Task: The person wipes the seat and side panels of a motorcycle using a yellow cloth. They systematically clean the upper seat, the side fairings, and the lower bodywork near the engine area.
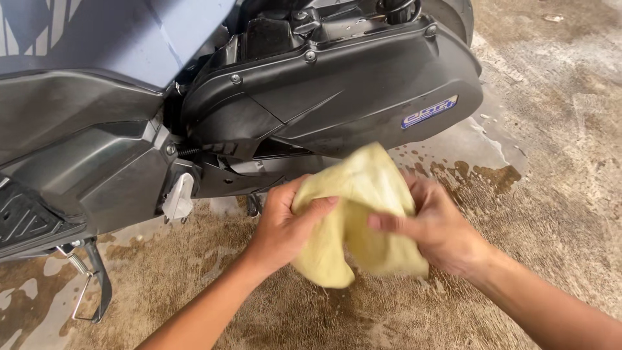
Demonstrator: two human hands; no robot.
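At the far left, a ribbed black footboard (23,217) is being seen at the picture's edge. Below it, a metal side stand (97,285) with a spring is being rested on the ground. Above these, a grey side panel (78,129) of a scooter is being shown, and to its right the big black engine cover (350,84) is being held on by bolts. Nothing is being placed between the hands and the scooter; the way is open.

In the middle, low in the picture, a soft yellow cloth (363,214) is being held up in the air, just under the engine cover and not touching it. The left hand (285,227) is being closed around the cloth's left side, with the thumb pressed over the front. The right hand (434,227) is being closed on the cloth's right side, with one finger being laid across it.

On the right end of the engine cover, a small blue and silver badge (429,111) is being shown; it is long and slanted. Under everything, the concrete floor (557,162) is being marked by wet brown patches.
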